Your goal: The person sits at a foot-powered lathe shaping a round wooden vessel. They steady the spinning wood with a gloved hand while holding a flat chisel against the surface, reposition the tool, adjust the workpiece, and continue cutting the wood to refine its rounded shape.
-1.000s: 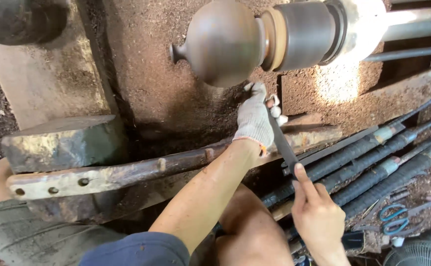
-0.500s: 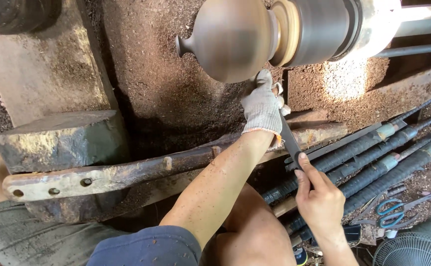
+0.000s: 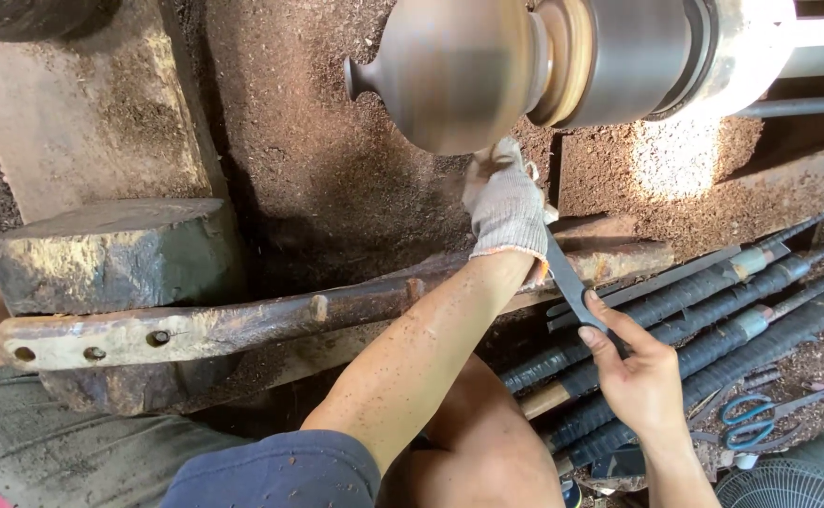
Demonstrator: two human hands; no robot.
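1. Wood, rounded and smooth, forms the workpiece [image 3: 454, 71], a bulbous vessel shape with a small knob at its left end, mounted sideways on a lathe chuck [image 3: 619, 56] at the top of the view. Its surface is blurred, which suggests spinning.
2. Left hand [image 3: 506, 202], in a white knit glove, is closed around the forward end of a flat dark turning tool [image 3: 572, 287], just under the workpiece. The tool tip is hidden behind the glove; contact with the wood cannot be confirmed.
3. Right hand [image 3: 642, 376], bare, holds the tool's rear part, fingers curled loosely over the blade and thumb alongside.
4. Rusty iron rest bar [image 3: 242, 320] runs below the workpiece; the gloved hand sits at or on it.
5. Judgement on good practice: keep the tool braced on the bar, steer from the rear hand, and take light cuts, keeping the glove away from the rotating wood.
6. Spare long tools with wrapped handles [image 3: 713, 320] lie to the right; blue-handled scissors [image 3: 746, 423] lie near them. Sawdust [image 3: 336, 169] covers the ground.
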